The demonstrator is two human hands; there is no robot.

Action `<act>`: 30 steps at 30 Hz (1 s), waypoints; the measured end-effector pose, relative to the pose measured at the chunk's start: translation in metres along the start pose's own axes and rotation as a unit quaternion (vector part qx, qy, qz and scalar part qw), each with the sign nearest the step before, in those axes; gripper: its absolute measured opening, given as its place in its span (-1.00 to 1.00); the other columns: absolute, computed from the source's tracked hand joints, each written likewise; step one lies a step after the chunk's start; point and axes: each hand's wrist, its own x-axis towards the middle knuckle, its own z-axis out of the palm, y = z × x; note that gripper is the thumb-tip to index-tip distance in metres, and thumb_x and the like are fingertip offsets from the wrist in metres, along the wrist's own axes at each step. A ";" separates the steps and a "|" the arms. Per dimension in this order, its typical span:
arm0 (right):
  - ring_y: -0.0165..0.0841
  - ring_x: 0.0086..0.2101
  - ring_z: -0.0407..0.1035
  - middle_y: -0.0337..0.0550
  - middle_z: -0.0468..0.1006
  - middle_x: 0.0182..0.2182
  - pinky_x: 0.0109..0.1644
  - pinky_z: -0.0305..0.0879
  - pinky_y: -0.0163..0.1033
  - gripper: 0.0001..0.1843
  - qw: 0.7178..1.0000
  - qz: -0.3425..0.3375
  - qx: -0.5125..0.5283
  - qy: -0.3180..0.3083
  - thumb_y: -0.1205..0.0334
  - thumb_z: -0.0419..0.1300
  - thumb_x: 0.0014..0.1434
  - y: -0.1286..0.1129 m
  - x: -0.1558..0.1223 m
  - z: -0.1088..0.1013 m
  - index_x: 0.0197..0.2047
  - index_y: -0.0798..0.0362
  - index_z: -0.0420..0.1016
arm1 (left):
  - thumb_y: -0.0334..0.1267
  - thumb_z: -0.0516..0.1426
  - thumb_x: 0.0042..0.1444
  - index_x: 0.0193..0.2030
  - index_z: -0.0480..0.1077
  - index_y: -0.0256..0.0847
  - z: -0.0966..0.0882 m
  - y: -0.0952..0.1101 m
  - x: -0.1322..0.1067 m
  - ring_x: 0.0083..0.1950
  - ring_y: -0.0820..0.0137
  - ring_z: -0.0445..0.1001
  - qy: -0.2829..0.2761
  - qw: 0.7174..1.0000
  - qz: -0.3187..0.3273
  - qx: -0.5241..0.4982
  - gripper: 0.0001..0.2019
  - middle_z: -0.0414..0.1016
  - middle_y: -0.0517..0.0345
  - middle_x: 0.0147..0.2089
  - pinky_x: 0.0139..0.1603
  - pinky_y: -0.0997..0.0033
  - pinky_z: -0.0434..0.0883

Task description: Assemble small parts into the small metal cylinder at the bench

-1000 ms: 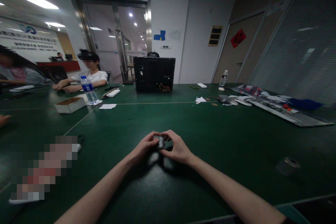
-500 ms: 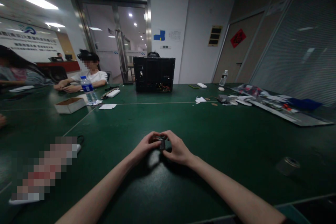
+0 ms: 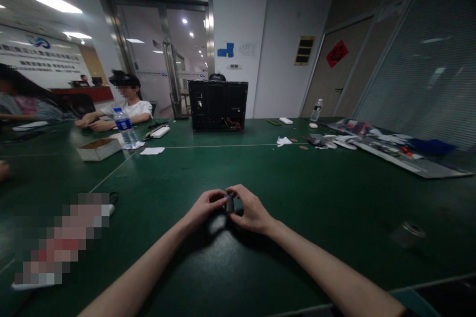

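Note:
Between my hands, over the green table (image 3: 297,183), is a small dark grey metal cylinder (image 3: 230,204). My right hand (image 3: 253,208) grips it, fingers at its top and thumb near its lower end. From the other side, my left hand (image 3: 204,206) pinches close to its upper part with thumb and fingers bent. Parts of the cylinder are covered by my fingers, so its exact kind does not show. A wider, hollow metal cylinder (image 3: 409,234) stands apart on the table, right of my right forearm.
A blurred-out phone-like slab (image 3: 67,237) lies left. Farther off are an open box (image 3: 98,149), a water bottle (image 3: 125,129), a black computer case (image 3: 218,105) and a cluttered board (image 3: 401,156). A person (image 3: 126,104) sits at the far left side.
The fingers of my left hand have shifted slightly down at the cylinder's top. My right hand keeps its grip almost unmoved.

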 end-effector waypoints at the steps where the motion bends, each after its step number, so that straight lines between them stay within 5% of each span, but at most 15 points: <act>1: -0.28 -0.13 0.29 -0.07 0.37 -0.11 -0.03 0.27 -0.19 -0.44 1.000 -0.001 -0.001 -0.001 0.39 0.21 -0.09 -0.001 0.000 -0.001 0.03 0.06 0.22 | -0.09 0.23 -0.01 -0.18 0.48 -0.31 -0.001 -0.001 0.000 -0.16 0.29 0.40 -0.005 1.000 -0.004 -0.008 -0.66 0.50 0.05 -0.22 -0.12 0.40 0.27; 7: -0.26 -0.11 0.28 -0.08 0.36 -0.09 -0.03 0.27 -0.18 -0.43 1.000 0.002 -0.006 -0.007 0.34 0.22 -0.10 -0.003 0.001 -0.001 0.03 0.04 0.24 | -0.11 0.21 0.03 -0.13 0.48 -0.29 -0.001 -0.006 -0.001 -0.11 0.25 0.40 -0.025 0.998 -0.011 -0.058 -0.67 0.50 0.01 -0.16 -0.08 0.38 0.27; 19: -0.25 -0.11 0.30 -0.08 0.38 -0.10 -0.03 0.27 -0.18 -0.43 1.000 0.010 -0.023 -0.013 0.32 0.24 -0.12 -0.002 0.000 -0.001 0.02 0.04 0.26 | -0.06 0.27 -0.07 -0.26 0.46 -0.31 0.001 -0.006 0.002 -0.22 0.31 0.41 -0.006 1.000 -0.022 0.010 -0.66 0.48 0.09 -0.29 -0.16 0.42 0.28; 30: -0.28 -0.12 0.29 -0.09 0.36 -0.10 -0.05 0.28 -0.19 -0.43 1.000 0.011 0.013 0.004 0.32 0.25 -0.08 -0.003 0.002 -0.001 0.04 0.03 0.24 | -0.14 0.24 -0.01 -0.18 0.49 -0.32 0.004 -0.005 0.000 -0.21 0.32 0.39 -0.036 0.991 -0.031 -0.124 -0.69 0.48 0.03 -0.24 -0.16 0.44 0.26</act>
